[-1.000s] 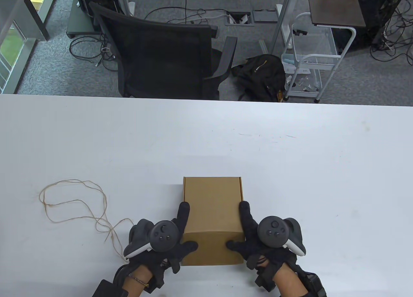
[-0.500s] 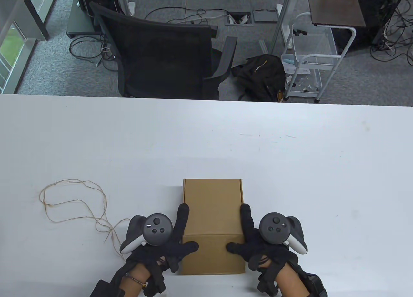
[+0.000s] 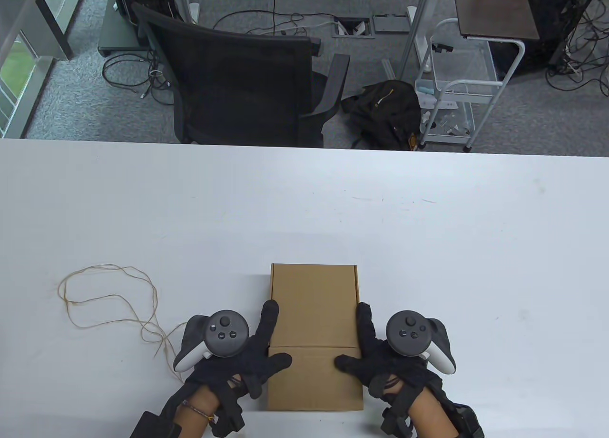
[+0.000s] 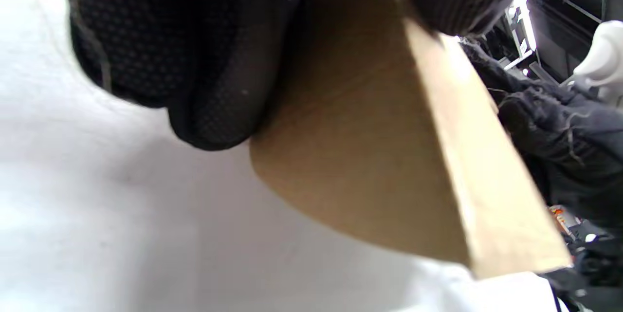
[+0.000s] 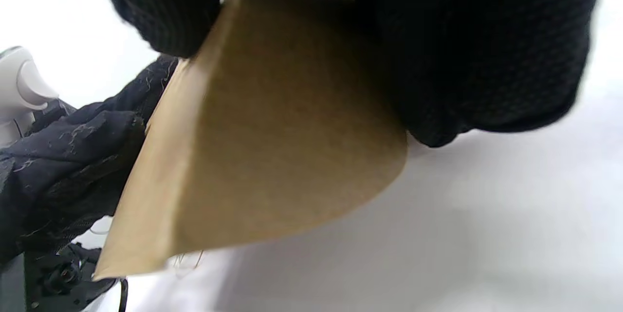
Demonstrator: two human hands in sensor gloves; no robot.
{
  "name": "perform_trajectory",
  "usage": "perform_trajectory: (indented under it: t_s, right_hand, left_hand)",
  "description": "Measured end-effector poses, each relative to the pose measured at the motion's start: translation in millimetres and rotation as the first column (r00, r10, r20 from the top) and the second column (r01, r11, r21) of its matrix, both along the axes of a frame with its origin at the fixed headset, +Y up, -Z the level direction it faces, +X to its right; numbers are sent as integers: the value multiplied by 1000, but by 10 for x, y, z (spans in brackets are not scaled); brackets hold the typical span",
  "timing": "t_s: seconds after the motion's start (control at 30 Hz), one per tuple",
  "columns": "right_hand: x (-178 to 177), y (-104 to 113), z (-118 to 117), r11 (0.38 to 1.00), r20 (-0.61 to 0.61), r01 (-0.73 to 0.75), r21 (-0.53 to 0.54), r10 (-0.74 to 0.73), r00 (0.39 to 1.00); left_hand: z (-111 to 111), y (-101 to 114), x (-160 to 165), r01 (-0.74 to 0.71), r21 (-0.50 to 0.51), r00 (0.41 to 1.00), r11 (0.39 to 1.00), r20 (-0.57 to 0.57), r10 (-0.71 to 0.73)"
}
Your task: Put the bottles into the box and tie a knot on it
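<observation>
The left hand (image 3: 240,359) grips the box (image 3: 314,304) from its left side, one finger laid along the left top edge and the thumb on the near face. The right hand (image 3: 380,362) mirrors it on the right side, so both hold the box between them at the near middle of the table (image 3: 428,228).

The box is shut and no bottles show, so the packing step looks done and the tying step is at hand. The next move likely calls for 1 hand to let go and fetch the string (image 3: 114,304), which lies in loose loops to the left, near the left hand but apart from the box.

The box is plain brown cardboard, matte, oblong, with crisp folded edges and small flap notches at the far corners. The string is thin, tan and limp. The table is smooth and white.
</observation>
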State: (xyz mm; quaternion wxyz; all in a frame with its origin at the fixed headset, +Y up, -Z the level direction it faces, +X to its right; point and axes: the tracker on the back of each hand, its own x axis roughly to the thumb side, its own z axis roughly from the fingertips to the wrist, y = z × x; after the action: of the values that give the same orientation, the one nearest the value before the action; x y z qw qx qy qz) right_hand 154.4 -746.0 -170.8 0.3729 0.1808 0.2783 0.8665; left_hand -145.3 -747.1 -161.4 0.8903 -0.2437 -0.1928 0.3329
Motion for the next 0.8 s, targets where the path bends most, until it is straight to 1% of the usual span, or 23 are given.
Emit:
perform_trajectory:
  t_s: [0.03,0.07,0.1,0.13,0.2,0.23,0.27,0.33,0.4,0.43,0.47,0.5,0.57,0.6,0.67,0.73,0.8]
  right_hand:
    - [-16,14,21,1000,-3,-21,11,21,1000]
    - [-31,5,18,999,-3,-15,48,15,1000]
    - [-27,1,10,999,-13,-3,32,4,1000]
    - [-9,-5,10,1000,-8,6,-8,-6,1000]
    - [16,-39,-18,999,10,36,-3,-36,999]
    - [24,-42,-18,998,2,47,-36,-47,999]
    - [32,-40,-2,997,25,54,-50,-53,998]
    - [27,-46,-4,999,30,46,-8,-46,999]
    - [10,-28,6,999,15,33,-20,-32,999]
    - [5,-11,10,1000,25,3,14,-3,1000]
    - [-4,5,6,998,26,-28,54,27,999]
    - [-17,27,4,995,1,-61,83,61,998]
    - [-22,39,5,992,-15,-75,99,77,997]
    - [-18,40,9,992,8,-67,103,66,998]
    - [-35,54,19,991,-10,-65,113,67,998]
    - [-44,79,28,988,-16,-82,131,85,996]
    - [-50,101,30,980,-31,-124,156,131,991]
  left_hand:
    - [6,0,6,-1,-8,1000,1000,1,1]
    - [16,-5,12,14,4,1000,1000,2,-14]
    - [14,-4,14,19,11,1000,1000,8,-19]
    - [17,-3,16,20,7,1000,1000,11,-20]
    - [20,-5,15,5,21,1000,1000,-1,-5]
    - [17,-4,15,4,11,1000,1000,4,-4]
    - [20,-3,19,1,-4,1000,1000,12,-1]
    - [37,1,43,27,19,1000,999,4,-27]
    - [46,15,62,58,28,998,998,17,-58]
    - [51,28,64,67,23,998,997,16,-67]
    - [57,34,68,81,42,997,996,5,-82]
    - [62,45,77,112,87,994,990,-2,-113]
    - [71,57,94,133,116,991,984,0,-134]
    - [80,61,97,127,134,992,983,-24,-125]
    - [77,63,97,129,137,992,982,-7,-130]
    - [62,51,74,105,134,994,985,-14,-104]
    - [43,49,56,116,138,993,984,-3,-116]
